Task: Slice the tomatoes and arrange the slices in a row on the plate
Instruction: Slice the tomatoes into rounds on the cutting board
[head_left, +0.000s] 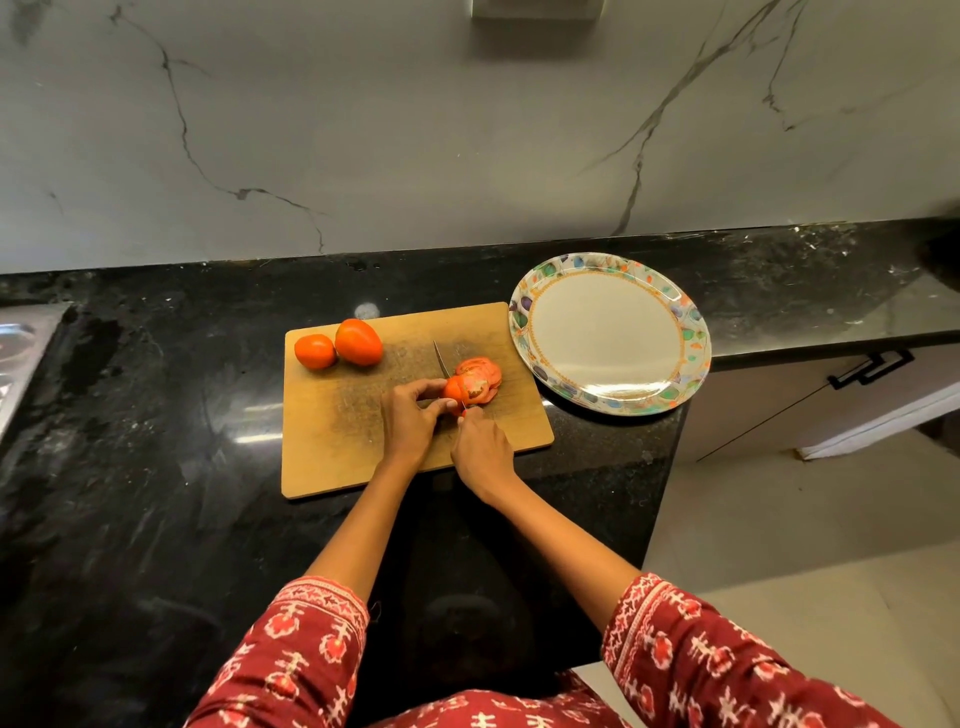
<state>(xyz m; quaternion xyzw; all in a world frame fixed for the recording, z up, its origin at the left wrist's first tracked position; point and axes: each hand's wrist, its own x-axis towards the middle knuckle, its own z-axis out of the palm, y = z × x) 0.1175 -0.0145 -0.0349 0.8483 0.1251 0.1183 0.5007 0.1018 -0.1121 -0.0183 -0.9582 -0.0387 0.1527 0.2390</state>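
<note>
I see my left hand (410, 415) curled round the uncut end of the tomato (456, 391) being sliced, fingertips pinching it down near the middle of the cutting board (332, 447). My right hand (480, 447) is closed round the knife (442, 364) handle, just right of the left hand; the handle itself is almost wholly buried in the fist, with only a speck of red showing, so I cannot make out its shape. The thin blade points away from me, set against the tomato. Cut slices (480, 375) lean together on the tomato's right side, toward the board's right edge; I cannot count them. Two whole tomatoes (340, 345) sit touching each other at the board's far left corner. The plate (696, 332), with a patterned rim, lies just off the board's far right corner, its near edge hanging over the black countertop (130, 415). At the counter's left a metal sink (15, 353) is cut off by the frame.
</note>
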